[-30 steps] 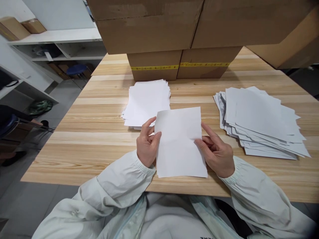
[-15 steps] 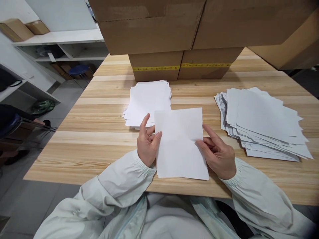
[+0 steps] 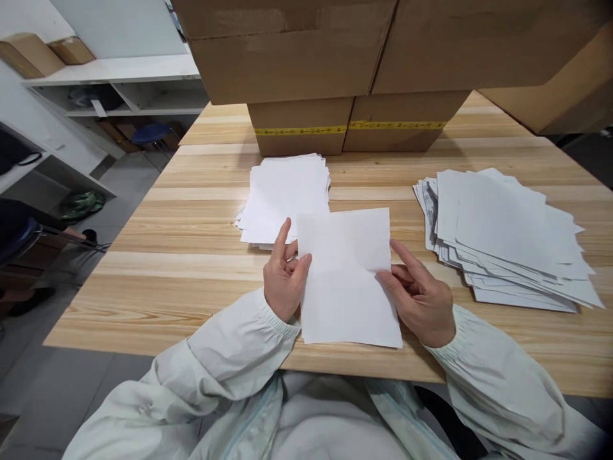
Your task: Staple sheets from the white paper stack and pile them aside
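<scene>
A white sheet of paper is held up above the front part of the table, tilted toward me. At its left edge my left hand pinches it, thumb on the face and index finger raised. My right hand grips the right edge, the thumb on top and slightly creasing the paper there. The fingers behind the sheet are partly hidden. Just beyond it lies a fairly neat stack of white paper. To the right sits a larger, fanned-out pile of papers, with some print showing at its left side.
Cardboard boxes are stacked at the back of the wooden table, the lower ones banded with yellow tape. At left stand shelves and a blue stool. Part of another person's leg and shoe shows at the far left.
</scene>
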Available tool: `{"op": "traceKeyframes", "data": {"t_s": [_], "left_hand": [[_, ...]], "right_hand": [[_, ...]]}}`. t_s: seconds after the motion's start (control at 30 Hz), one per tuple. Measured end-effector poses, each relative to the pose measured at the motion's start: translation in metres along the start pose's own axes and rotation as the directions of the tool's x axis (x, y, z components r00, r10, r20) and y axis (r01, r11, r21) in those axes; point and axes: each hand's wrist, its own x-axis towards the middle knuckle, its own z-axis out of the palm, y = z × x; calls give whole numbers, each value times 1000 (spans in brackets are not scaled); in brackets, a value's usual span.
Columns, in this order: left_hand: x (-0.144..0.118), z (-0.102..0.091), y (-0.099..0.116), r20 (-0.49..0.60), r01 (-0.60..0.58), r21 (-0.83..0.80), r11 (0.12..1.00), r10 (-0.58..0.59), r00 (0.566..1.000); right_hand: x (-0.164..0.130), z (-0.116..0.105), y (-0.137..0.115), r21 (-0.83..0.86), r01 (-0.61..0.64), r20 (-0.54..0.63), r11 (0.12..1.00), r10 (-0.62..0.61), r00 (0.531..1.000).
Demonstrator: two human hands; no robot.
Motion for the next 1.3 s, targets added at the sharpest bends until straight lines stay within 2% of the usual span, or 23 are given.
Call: {"op": "traceKeyframes", "data": {"t_s": [0.2,0.43,0.5,0.57,0.6,0.67,0.73,0.8,0.87,0.97,1.03,1.13,1.2,1.3], "left_hand": [[1,0,-2,-12,-25,48,999,26,1000],[1,0,1,-50,11,3,1000,-11,999],[1,0,1,29,99,-50,994,-98,995],[0,-1,1,158,206,-67,976,-193,968],[-1,-1,1,211,220,-54,974,-205,956],[-2,-2,1,265,137,-3,991,-131,955],[-2,-3,3,326,-12,60,998,-8,945],[-1,-4,5,388,-89,104,991,42,921],[0,-5,7,405,-92,127,988,33,914],[1,-4,9,373,-71,139,988,14,928],[0,-4,9,373,-60,134,989,6,928],[-1,-4,8,372,-57,125,991,7,928],[-2,-5,7,342,-64,117,991,20,939],[-1,-6,4,214,-76,107,991,52,975]], "right_hand": [[0,1,-1,4,24,-14,1000,-24,1000],[-1,2,3,44,8,-10,999,-7,1000],[-3,3,5,95,-15,-12,995,16,1000],[-4,3,6,179,-44,-18,983,48,999],[-3,3,6,227,-58,-16,972,64,998],[0,3,8,295,-65,-14,953,72,997],[4,1,9,286,-23,-30,958,33,999],[10,-1,10,235,70,-45,970,-61,997],[14,-4,10,184,184,-58,966,-176,983],[18,-7,7,99,312,-117,945,-300,947],[18,-8,5,33,342,-166,939,-332,928],[17,-10,4,8,369,-162,929,-363,918],[19,-14,7,130,295,-197,947,-267,943],[27,-29,19,424,27,-171,905,51,984]]}}
